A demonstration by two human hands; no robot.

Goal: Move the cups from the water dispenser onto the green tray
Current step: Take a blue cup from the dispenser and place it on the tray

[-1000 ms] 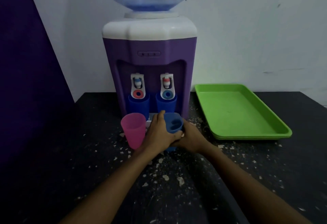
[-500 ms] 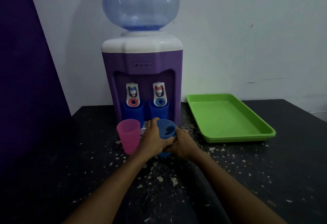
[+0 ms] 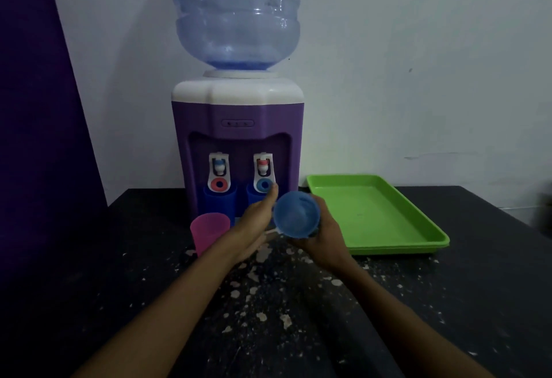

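Observation:
A blue cup (image 3: pixel 295 214) is lifted off the table in front of the purple water dispenser (image 3: pixel 237 138), tilted with its mouth toward me. My right hand (image 3: pixel 321 237) grips it from below and the right. My left hand (image 3: pixel 257 219) lies flat against the cup's left side, fingers stretched toward the right tap. A pink cup (image 3: pixel 209 232) stands upright on the table left of my left hand. The green tray (image 3: pixel 373 216) lies to the right of the dispenser with nothing in it.
Dark blue tap guards (image 3: pixel 219 201) sit under the taps. A large water bottle (image 3: pixel 236 13) tops the dispenser. The black table (image 3: pixel 298 318) is speckled with white flecks. A purple panel (image 3: pixel 35 108) stands at the left, a white wall behind.
The blue cup has come up off the table and tipped toward me and rightward. My left hand has loosened from a wrap to a flat touch. The pink cup stayed put.

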